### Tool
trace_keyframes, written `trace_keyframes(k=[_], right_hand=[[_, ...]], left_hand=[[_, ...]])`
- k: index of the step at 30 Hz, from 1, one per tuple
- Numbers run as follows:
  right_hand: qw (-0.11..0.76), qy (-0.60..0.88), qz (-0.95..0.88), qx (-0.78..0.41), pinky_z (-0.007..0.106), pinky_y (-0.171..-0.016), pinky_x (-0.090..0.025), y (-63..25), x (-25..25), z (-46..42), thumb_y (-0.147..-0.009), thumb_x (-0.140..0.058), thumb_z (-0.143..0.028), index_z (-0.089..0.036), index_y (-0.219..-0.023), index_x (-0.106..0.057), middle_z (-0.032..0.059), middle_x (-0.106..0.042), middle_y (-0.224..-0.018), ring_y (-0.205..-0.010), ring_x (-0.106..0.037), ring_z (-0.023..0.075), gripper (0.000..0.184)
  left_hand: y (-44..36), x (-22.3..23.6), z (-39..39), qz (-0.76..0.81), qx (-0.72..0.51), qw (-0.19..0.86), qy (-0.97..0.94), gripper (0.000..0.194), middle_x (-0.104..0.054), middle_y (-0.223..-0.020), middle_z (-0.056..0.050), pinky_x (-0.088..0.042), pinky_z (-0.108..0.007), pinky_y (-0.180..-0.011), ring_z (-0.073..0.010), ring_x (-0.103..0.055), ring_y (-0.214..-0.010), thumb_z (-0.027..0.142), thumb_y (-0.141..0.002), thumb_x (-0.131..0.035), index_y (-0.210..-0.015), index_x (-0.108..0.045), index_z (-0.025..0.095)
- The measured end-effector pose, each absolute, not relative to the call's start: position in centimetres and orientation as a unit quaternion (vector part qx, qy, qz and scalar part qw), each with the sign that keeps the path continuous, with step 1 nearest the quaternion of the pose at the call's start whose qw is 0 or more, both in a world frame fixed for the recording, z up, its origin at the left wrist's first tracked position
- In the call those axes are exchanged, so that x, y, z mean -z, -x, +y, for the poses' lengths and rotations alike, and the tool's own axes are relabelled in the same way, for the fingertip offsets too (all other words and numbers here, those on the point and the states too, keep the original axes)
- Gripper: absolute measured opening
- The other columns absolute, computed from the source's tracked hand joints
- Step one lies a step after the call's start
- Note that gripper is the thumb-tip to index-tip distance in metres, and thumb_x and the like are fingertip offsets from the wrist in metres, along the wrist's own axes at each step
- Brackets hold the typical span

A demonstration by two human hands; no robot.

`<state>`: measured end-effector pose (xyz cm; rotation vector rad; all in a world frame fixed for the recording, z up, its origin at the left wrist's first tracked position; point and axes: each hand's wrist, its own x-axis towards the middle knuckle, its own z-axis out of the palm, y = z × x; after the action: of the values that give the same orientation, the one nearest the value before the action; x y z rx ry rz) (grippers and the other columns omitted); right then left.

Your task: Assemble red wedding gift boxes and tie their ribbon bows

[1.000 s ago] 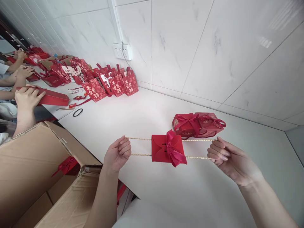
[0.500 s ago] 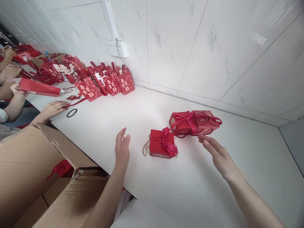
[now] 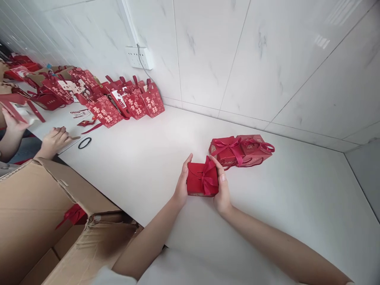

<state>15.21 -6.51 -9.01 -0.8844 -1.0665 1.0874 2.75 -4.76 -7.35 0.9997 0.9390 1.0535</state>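
Observation:
A small red gift box (image 3: 195, 180) with a ribbon bow (image 3: 209, 180) on its lid stands on the white table (image 3: 166, 142) in front of me. My left hand (image 3: 181, 183) presses against its left side, and my right hand (image 3: 222, 190) grips its right side. Both palms hide the box's side faces and the gold cord handles. Just behind, to the right, two more red gift boxes sit side by side: one with a pink-red bow (image 3: 227, 152), the other with a ribbon loop (image 3: 252, 152).
Left of me stands an open cardboard carton (image 3: 86, 190) with a red bowed box (image 3: 76, 214) inside. Several printed red gift bags (image 3: 152, 101) line the wall below a socket strip (image 3: 139, 57). Another person's hand (image 3: 55, 140) rests near a black ring (image 3: 84, 143).
My two hands have come inward from either side and closed on the small red gift box. At far left, another person has turned the red box they hold.

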Motion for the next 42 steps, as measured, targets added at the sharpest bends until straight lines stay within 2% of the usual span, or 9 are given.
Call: trace_keyframes(k=[5, 11, 17, 21, 25, 29, 35, 38, 42], right_hand=[[0.614, 0.399, -0.469, -0.494, 0.044, -0.113, -0.031, -15.5, 8.5, -5.9, -0.098, -0.025, -0.048, -0.026, -0.143, -0.034, 0.0037, -0.031, -0.152, -0.139, -0.03, 0.0233, 0.051], [0.589, 0.414, -0.462, -0.517, 0.045, -0.111, -0.034, -15.4, 8.9, -5.4, -0.097, -0.025, -0.051, -0.028, -0.144, -0.031, 0.0033, -0.03, -0.153, -0.14, -0.029, 0.0245, 0.053], [0.591, 0.426, -0.454, -0.512, 0.045, -0.112, -0.031, -15.3, 9.1, -5.9, -0.096, -0.032, -0.051, -0.029, -0.143, -0.031, 0.0033, -0.028, -0.153, -0.14, -0.028, 0.0236, 0.051], [0.585, 0.445, -0.479, -0.48, 0.047, -0.111, -0.032, -16.6, 8.5, -7.0, -0.097, -0.034, -0.047, -0.031, -0.138, -0.036, 0.0063, -0.043, -0.142, -0.134, -0.037, 0.0228, 0.043], [0.6, 0.466, -0.524, -0.385, 0.045, -0.104, -0.04, -18.8, 7.1, -7.4, -0.093, -0.049, -0.037, -0.03, -0.121, -0.048, 0.0071, -0.053, -0.124, -0.117, -0.051, 0.0228, 0.029], [0.568, 0.481, -0.586, -0.321, 0.042, -0.096, -0.044, -20.2, 5.3, -6.3, -0.093, -0.051, -0.036, -0.028, -0.115, -0.053, 0.0071, -0.055, -0.117, -0.107, -0.055, 0.0225, 0.023], [0.447, 0.504, -0.632, -0.382, 0.038, -0.086, -0.048, -20.5, 4.6, -4.6, -0.09, -0.057, -0.041, -0.027, -0.12, -0.052, 0.0044, -0.06, -0.106, -0.091, -0.058, 0.0196, 0.033], [0.446, 0.49, -0.642, -0.386, 0.035, -0.08, -0.049, -20.7, 4.8, -4.6, -0.09, -0.056, -0.038, -0.024, -0.104, -0.059, 0.0031, -0.061, -0.092, -0.084, -0.058, 0.0187, 0.02], [0.44, 0.474, -0.648, -0.403, 0.033, -0.078, -0.048, -21.2, 4.5, -5.0, -0.092, -0.053, -0.035, -0.023, -0.089, -0.06, 0.0029, -0.063, -0.088, -0.082, -0.058, 0.0181, 0.014]], left_hand=[[-3.1, 7.3, -4.5, 0.429, -0.478, 0.615, -0.458, 0.049, -0.019, -0.157, 0.005, -0.025, -0.036, -0.118, -0.0204, -0.013, -0.146, 0.047, -0.095, -0.037, -0.143, -0.033, 0.036], [-3.3, 7.2, -4.5, 0.395, -0.466, 0.689, -0.39, 0.062, -0.046, -0.142, -0.004, -0.046, -0.04, -0.101, -0.0248, -0.05, -0.125, 0.045, -0.092, -0.046, -0.147, -0.019, 0.036], [-2.0, 7.4, -3.1, 0.439, -0.437, 0.644, -0.449, 0.057, -0.024, -0.156, 0.003, -0.036, -0.034, -0.11, -0.0232, -0.034, -0.138, 0.045, -0.091, -0.048, -0.145, -0.03, 0.036], [0.2, 6.0, -1.8, 0.541, -0.466, 0.465, -0.523, 0.048, -0.039, -0.148, -0.002, -0.022, -0.039, -0.117, -0.0228, -0.032, -0.139, 0.038, -0.088, -0.056, -0.134, -0.047, 0.032], [1.1, 3.1, -3.0, 0.558, -0.477, 0.357, -0.578, 0.032, -0.054, -0.132, -0.004, -0.03, -0.038, -0.112, -0.0227, -0.044, -0.129, 0.034, -0.088, -0.057, -0.119, -0.06, 0.029], [-0.1, 1.7, -5.5, 0.531, -0.399, 0.369, -0.65, 0.049, -0.05, -0.137, -0.006, -0.03, -0.041, -0.111, -0.0278, -0.041, -0.131, 0.036, -0.081, -0.065, -0.128, -0.054, 0.03], [-1.4, 2.0, -6.8, 0.492, -0.318, 0.352, -0.729, 0.072, -0.038, -0.147, -0.004, -0.018, -0.048, -0.115, -0.031, -0.03, -0.137, 0.037, -0.072, -0.073, -0.137, -0.043, 0.035], [-0.4, 2.1, -6.8, 0.505, -0.327, 0.38, -0.703, 0.054, -0.04, -0.145, -0.004, -0.029, -0.045, -0.11, -0.0297, -0.035, -0.135, 0.032, -0.079, -0.066, -0.13, -0.049, 0.035], [1.0, 2.3, -6.7, 0.563, -0.355, 0.371, -0.647, 0.016, -0.05, -0.133, -0.006, -0.041, -0.039, -0.098, -0.0281, -0.041, -0.129, 0.031, -0.085, -0.058, -0.101, -0.061, 0.027]])
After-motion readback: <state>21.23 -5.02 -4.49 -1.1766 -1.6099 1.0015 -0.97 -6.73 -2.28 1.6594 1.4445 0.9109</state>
